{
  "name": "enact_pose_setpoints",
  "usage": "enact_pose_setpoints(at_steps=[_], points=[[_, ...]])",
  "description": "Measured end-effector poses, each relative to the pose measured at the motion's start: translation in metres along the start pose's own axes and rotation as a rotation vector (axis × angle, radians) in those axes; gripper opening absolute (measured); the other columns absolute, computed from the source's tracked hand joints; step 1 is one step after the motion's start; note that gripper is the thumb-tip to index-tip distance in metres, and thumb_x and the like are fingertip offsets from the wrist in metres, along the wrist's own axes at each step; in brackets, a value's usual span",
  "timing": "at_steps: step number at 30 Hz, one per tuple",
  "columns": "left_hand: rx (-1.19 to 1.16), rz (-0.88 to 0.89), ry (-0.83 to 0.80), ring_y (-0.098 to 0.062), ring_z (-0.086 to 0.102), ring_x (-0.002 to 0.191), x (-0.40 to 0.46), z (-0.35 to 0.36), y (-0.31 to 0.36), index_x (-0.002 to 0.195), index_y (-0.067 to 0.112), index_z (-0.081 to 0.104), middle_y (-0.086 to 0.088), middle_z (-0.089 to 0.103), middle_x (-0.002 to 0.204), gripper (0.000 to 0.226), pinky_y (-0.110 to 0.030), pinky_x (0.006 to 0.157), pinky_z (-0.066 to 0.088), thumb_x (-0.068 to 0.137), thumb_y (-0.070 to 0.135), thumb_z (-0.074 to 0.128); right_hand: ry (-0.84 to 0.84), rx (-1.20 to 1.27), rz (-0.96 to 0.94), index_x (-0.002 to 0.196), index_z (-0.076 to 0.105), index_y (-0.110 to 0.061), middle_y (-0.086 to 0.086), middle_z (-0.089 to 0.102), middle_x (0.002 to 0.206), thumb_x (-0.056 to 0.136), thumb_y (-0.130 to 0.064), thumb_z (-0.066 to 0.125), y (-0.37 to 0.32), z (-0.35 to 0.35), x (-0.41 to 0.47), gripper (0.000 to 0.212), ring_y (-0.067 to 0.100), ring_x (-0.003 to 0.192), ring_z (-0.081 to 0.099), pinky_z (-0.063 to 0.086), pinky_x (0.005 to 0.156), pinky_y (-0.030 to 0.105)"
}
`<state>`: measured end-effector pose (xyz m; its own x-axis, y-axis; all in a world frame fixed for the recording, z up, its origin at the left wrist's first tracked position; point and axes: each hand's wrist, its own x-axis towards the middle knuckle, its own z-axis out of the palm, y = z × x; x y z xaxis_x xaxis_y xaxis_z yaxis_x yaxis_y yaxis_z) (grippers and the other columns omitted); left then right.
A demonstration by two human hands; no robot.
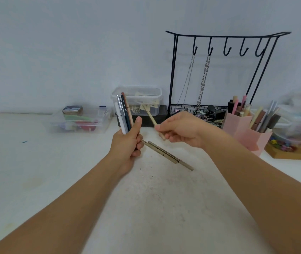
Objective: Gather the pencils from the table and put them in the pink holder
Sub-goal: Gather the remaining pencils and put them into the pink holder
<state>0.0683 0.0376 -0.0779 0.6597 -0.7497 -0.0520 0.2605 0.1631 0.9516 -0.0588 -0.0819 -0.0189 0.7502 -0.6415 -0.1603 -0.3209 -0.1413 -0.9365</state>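
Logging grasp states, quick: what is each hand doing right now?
Left hand: closed, gripping a bundle of pencils upright.
Right hand: closed, pinching one beige pencil.

both grips [127,142] [181,130] curled, arms outstretched

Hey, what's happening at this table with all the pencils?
A person is tidying up pencils. The left hand holds a bunch of pencils upright, while the right hand pinches a single beige pencil above the table. Two more gold pencils lie on the table just below the hands, not yet picked up. The pink holder stands to the right, already with several sticks in it.
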Motion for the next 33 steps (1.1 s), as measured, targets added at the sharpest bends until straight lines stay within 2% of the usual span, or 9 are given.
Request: enact_pose_setpoints(at_steps=[6,9,14,18,22,25,27,30,33], points=[[-0.001,0.016,-0.112,-0.008,0.030,0.049,-0.004,0.003,-0.001,0.087,0.018,0.057,0.004,0.036,0.058,0.046,-0.018,0.037,0.022,0.075,0.058,0.075,-0.194,0.070,-0.040,0.092,0.072,0.003,0.010,0.067,0.069,0.089,-0.011,0.074,-0.010,0.018,-0.011,0.015,0.010,0.055,0.061,0.054,0.053,0.017],[-0.002,0.038,-0.130,-0.007,0.034,0.046,-0.003,0.003,0.000,0.087,0.015,0.061,0.004,0.045,0.055,0.049,-0.018,0.036,0.023,0.069,0.057,0.078,-0.156,0.021,-0.118,0.098,0.072,0.007,0.014,0.072,0.077,0.088,-0.007,0.073,-0.006,0.025,-0.009,0.017,0.012,0.061,0.066,0.057,0.058,0.020],[0.076,0.018,-0.095,-0.012,0.042,0.047,0.000,0.002,-0.004,0.084,0.012,0.064,-0.003,0.051,0.055,0.026,-0.020,0.038,0.025,0.089,0.035,0.073,-0.021,-0.140,-0.252,0.082,0.074,0.005,0.021,0.074,0.074,0.083,-0.006,0.079,0.003,0.039,-0.005,0.011,0.017,0.059,0.069,0.055,0.055,0.022],[0.137,0.024,-0.049,-0.017,0.058,0.058,-0.002,0.002,-0.005,0.096,0.008,0.068,-0.005,0.063,0.062,0.024,-0.025,0.042,0.036,0.093,0.032,0.068,0.028,-0.220,-0.297,0.075,0.075,0.003,0.019,0.073,0.067,0.077,-0.009,0.085,0.008,0.039,-0.005,0.015,0.015,0.052,0.066,0.052,0.050,0.020],[0.074,0.029,-0.011,-0.019,0.075,0.067,-0.006,0.004,0.001,0.103,0.014,0.061,-0.003,0.072,0.070,0.024,-0.028,0.046,0.051,0.098,0.036,0.065,0.082,-0.298,-0.257,0.083,0.074,-0.007,0.009,0.074,0.073,0.079,-0.023,0.084,-0.001,0.024,-0.005,0.019,0.010,0.056,0.065,0.049,0.050,0.020],[-0.024,0.038,-0.032,-0.017,0.065,0.059,-0.004,0.003,0.006,0.105,0.017,0.058,-0.004,0.059,0.064,0.023,-0.035,0.058,0.058,0.098,0.038,0.064,0.087,-0.571,-0.133,0.091,0.073,-0.009,0.004,0.074,0.084,0.086,-0.037,0.076,-0.007,0.002,-0.005,0.029,0.016,0.072,0.072,0.055,0.055,0.022],[-0.021,0.037,-0.031,-0.012,0.050,0.051,-0.002,0.002,0.005,0.099,0.020,0.056,0.001,0.047,0.058,0.022,-0.029,0.052,0.053,0.097,0.041,0.064,0.010,-0.727,-0.003,0.093,0.071,-0.004,0.007,0.074,0.088,0.086,-0.040,0.076,-0.005,-0.007,-0.004,0.037,0.021,0.076,0.074,0.060,0.058,0.026],[0.002,0.041,0.002,-0.009,0.030,0.046,0.001,-0.001,0.004,0.084,0.023,0.046,0.006,0.034,0.055,0.028,-0.022,0.039,0.029,0.096,0.039,0.066,-0.065,-0.820,0.115,0.089,0.073,0.002,0.013,0.077,0.084,0.081,-0.040,0.080,0.003,-0.008,-0.002,0.043,0.021,0.064,0.067,0.061,0.063,0.031],[0.027,0.024,0.036,-0.008,0.023,0.045,0.005,-0.005,0.004,0.078,0.024,0.043,0.008,0.030,0.051,0.034,-0.021,0.038,0.022,0.094,0.036,0.070,-0.101,-0.805,0.184,0.077,0.071,-0.001,0.008,0.067,0.062,0.084,-0.029,0.080,0.006,-0.002,-0.002,0.030,0.017,0.051,0.056,0.051,0.050,0.025]])
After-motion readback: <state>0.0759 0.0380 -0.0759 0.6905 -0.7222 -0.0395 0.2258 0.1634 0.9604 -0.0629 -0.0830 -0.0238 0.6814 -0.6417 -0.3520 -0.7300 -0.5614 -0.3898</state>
